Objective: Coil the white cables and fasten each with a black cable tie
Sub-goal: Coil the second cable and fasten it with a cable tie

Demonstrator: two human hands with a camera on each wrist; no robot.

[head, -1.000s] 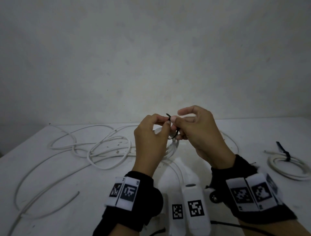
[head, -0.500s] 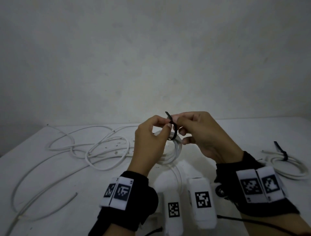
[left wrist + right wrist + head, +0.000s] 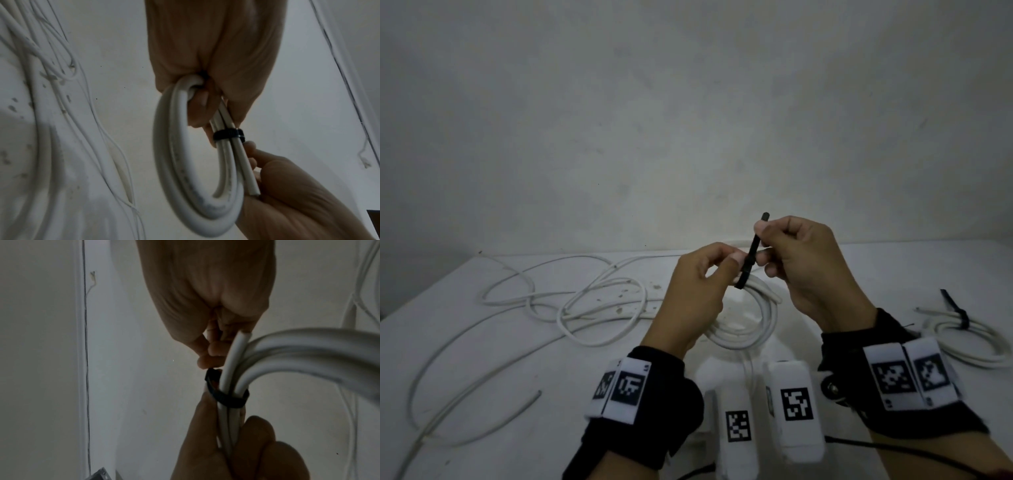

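left hand (image 3: 697, 291) fingers clamp coil (image 3: 748, 322) above worktop (image 3: 482, 342) middle, steadying strands | right hand (image 3: 801, 263) fingers pinch cable tie (image 3: 751, 251) tail, likely tightening | finished coil (image 3: 969, 339) at right edge

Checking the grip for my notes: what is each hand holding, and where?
The left hand grips the coiled white cable beside the black cable tie; the right hand pinches the tie's free tail.
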